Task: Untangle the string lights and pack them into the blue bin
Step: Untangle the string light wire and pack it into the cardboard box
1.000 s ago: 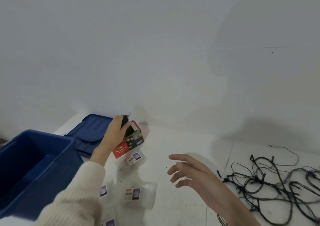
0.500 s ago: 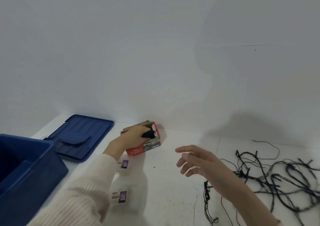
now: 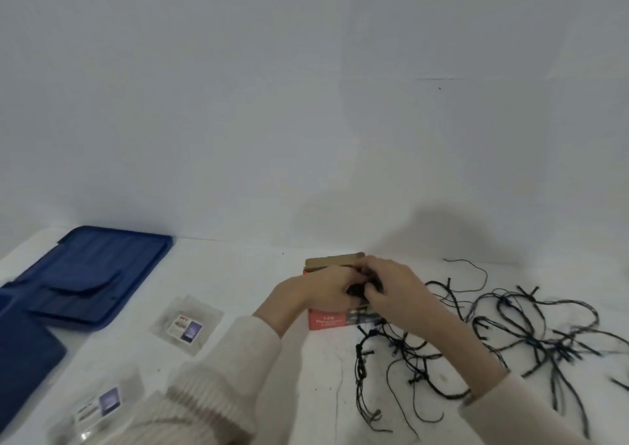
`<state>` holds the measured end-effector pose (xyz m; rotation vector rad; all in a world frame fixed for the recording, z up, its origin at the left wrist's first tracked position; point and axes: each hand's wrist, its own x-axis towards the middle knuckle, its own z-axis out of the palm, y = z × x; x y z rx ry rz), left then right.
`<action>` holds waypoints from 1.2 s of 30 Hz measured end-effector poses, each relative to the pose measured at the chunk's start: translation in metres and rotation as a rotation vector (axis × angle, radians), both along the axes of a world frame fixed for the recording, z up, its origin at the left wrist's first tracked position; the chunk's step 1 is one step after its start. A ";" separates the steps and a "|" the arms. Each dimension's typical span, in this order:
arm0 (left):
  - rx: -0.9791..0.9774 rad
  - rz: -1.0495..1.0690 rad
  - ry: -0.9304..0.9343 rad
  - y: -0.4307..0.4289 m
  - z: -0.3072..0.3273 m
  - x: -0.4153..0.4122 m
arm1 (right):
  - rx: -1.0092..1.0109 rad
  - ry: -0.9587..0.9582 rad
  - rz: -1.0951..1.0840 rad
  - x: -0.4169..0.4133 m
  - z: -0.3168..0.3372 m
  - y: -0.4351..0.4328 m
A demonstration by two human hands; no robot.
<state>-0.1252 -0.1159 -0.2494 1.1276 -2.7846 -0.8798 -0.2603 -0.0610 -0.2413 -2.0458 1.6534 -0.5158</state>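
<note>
Item: string lights (image 3: 510, 329), tangled on the surface (image 3: 238, 274), right of red box (image 3: 328, 322); blue bin (image 3: 23, 352) far left. The left hand (image 3: 320, 291) and right hand (image 3: 398, 294) both pinch a small black part (image 3: 357, 289) (plug end, probably) over the box. Best drawn out slowly, never yanked.

My left hand (image 3: 321, 291) and my right hand (image 3: 396, 296) meet on top of the red box (image 3: 327, 322), fingers curled round a small black piece (image 3: 356, 289) too blurred to make out. The box stands on the white surface (image 3: 245, 274), its flap open. The string lights (image 3: 510, 335) lie tangled to its right. To the left lie two plastic packets (image 3: 186, 323), the blue lid (image 3: 92, 274) and a corner of the blue bin (image 3: 23, 352).
</note>
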 end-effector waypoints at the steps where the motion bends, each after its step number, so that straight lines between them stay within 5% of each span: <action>1: -0.036 0.031 -0.018 -0.001 0.000 0.001 | 0.002 0.040 0.011 0.000 0.001 -0.001; 5: -0.095 0.166 0.001 0.001 -0.003 0.006 | -0.014 0.176 -0.006 0.006 0.009 -0.008; 10: 0.170 0.338 0.171 0.004 0.017 0.026 | -0.016 0.490 0.125 0.017 0.019 -0.019; 12: 0.116 0.396 0.241 0.006 0.026 0.033 | -0.006 0.528 0.179 0.019 0.018 -0.021; 16: -0.058 0.153 0.051 0.023 0.021 0.034 | 0.135 0.490 0.233 0.025 0.010 -0.034; 23: -0.249 0.030 -0.305 0.031 -0.007 0.022 | 0.314 0.364 0.252 0.020 0.014 -0.046; 31: -0.358 0.177 -0.478 0.023 -0.004 0.009 | -0.145 -0.259 -0.089 -0.025 0.010 0.005; 33: -0.361 0.230 -0.463 0.019 -0.004 0.016 | -0.108 -0.182 -0.150 -0.053 0.005 0.018; 36: -0.295 0.320 -0.338 0.018 0.003 0.023 | 0.196 0.271 -0.139 -0.091 -0.006 0.035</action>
